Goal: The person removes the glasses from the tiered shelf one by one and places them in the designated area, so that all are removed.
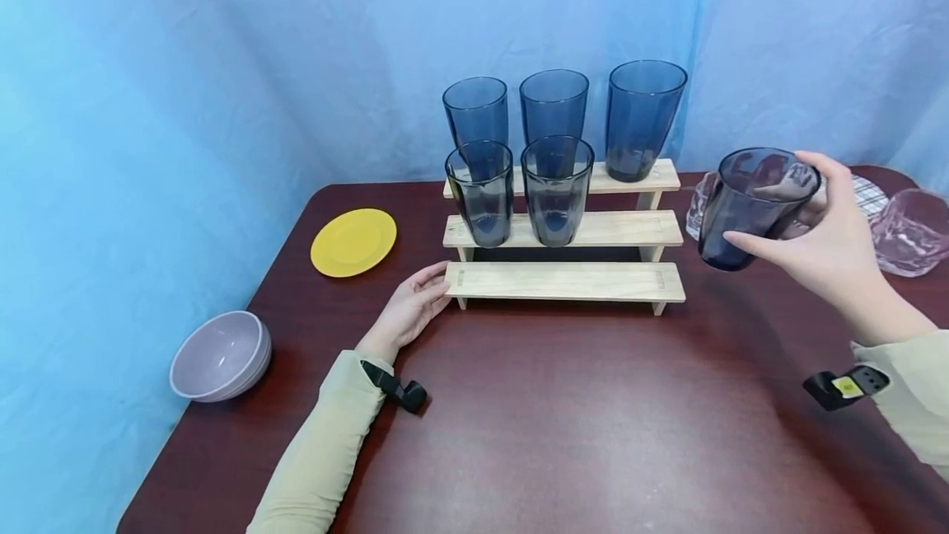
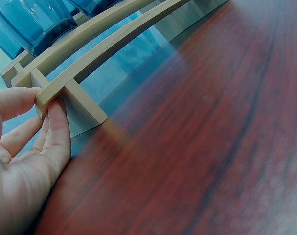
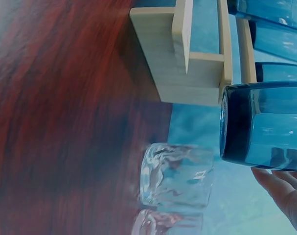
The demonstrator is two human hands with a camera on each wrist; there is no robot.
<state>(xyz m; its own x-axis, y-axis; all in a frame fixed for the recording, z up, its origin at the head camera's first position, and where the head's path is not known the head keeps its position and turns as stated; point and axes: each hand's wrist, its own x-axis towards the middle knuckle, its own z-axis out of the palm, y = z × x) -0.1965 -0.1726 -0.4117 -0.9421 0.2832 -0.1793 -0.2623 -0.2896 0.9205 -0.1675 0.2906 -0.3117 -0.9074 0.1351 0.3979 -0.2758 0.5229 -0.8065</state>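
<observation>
A three-step wooden rack (image 1: 563, 280) stands on the table. Its top step bears three blue-grey drinking glasses (image 1: 643, 122), and two more glasses (image 1: 556, 196) stand on the middle step, left and centre. The lowest step is bare. My left hand (image 1: 411, 307) pinches the left end of that lowest step; in the left wrist view, the thumb lies above the board and fingers below. Right of the rack, my right hand (image 1: 834, 237) grips another blue-grey glass (image 1: 749, 213), slightly tilted and held above the table. The right wrist view shows its thick base (image 3: 236, 125) apart from the rack.
A yellow plate (image 1: 353, 243) and a stack of pale purple bowls (image 1: 222, 357) lie at the left. Clear tumblers (image 3: 176, 174) stand behind and beside my right hand, one pinkish tumbler (image 1: 913, 233) at the far right. A checked round item (image 1: 869, 196) is partly hidden. Blue curtains hang behind.
</observation>
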